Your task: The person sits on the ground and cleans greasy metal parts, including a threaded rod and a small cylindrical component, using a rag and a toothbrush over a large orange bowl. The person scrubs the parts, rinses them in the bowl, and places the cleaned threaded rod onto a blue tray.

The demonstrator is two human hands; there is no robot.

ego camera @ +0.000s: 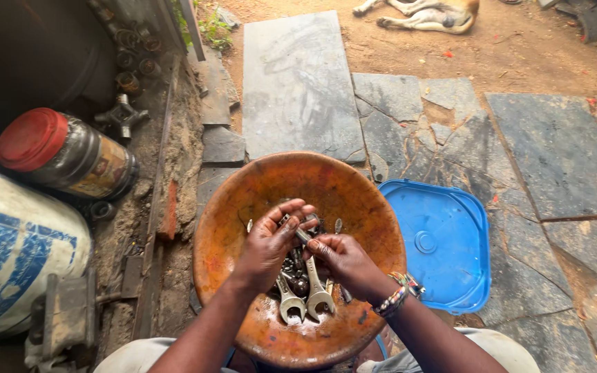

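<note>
Head view, looking down on a rust-orange metal bowl [243,207] that appears to rest on the person's lap, its near rim tilted slightly toward the knees. Both hands meet over the heap of tools at the centre of the bowl: the left hand [271,242] is curled, its fingertips pinching a small grey metal piece [304,233], and the right hand [343,259], with a beaded bracelet [399,293] at the wrist, grips the same piece from the other side with bent fingers. Below the hands, toward the near rim, lie two open-ended spanners [305,298] among dark sockets [297,276] and bolts. A blue plastic lid [443,242] lies on the stone paving just beside the bowl's right edge; a red-capped jar [63,155] lies on its side well to the left, near a white and blue drum [8,255]. A dog [430,14] lies at the far edge of the yard. Risks, as judged: the piece is small and looks greasy, so a slackened pinch could let it fall back into the heap or over the rim into the dirt; any shift of the knees could tip the bowl and spill the loose tools.
</note>
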